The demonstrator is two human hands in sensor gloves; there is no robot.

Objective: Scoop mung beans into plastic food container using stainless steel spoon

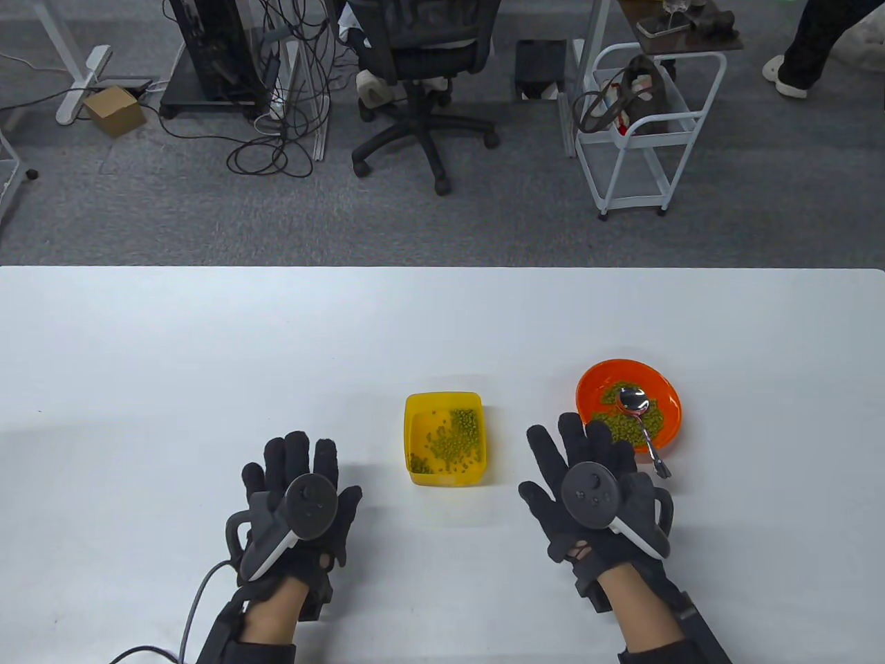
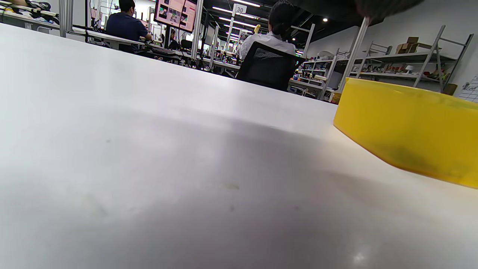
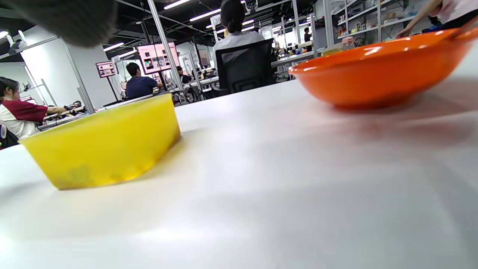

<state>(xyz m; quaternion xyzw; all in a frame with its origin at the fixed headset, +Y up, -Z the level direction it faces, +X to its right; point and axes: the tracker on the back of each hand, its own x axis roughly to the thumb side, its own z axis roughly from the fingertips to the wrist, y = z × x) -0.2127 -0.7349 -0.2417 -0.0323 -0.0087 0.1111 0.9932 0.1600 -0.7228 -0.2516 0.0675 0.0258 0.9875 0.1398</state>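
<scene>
A yellow plastic food container [image 1: 446, 440] stands in the middle of the white table [image 1: 207, 360] with some mung beans in it. It also shows in the left wrist view [image 2: 407, 130] and in the right wrist view [image 3: 104, 145]. An orange bowl [image 1: 657, 387] of mung beans [image 1: 626, 422] stands to its right, also in the right wrist view [image 3: 373, 74]. A stainless steel spoon [image 1: 641, 422] lies in the bowl, its handle over the near rim. My left hand [image 1: 299, 484] rests flat on the table left of the container, empty. My right hand [image 1: 588, 470] rests flat just before the bowl, empty, close to the spoon handle.
Beyond the table's far edge are an office chair [image 1: 422, 62], a white wire cart [image 1: 643, 131] and cables on the grey floor. The table's left and far parts are bare white surface.
</scene>
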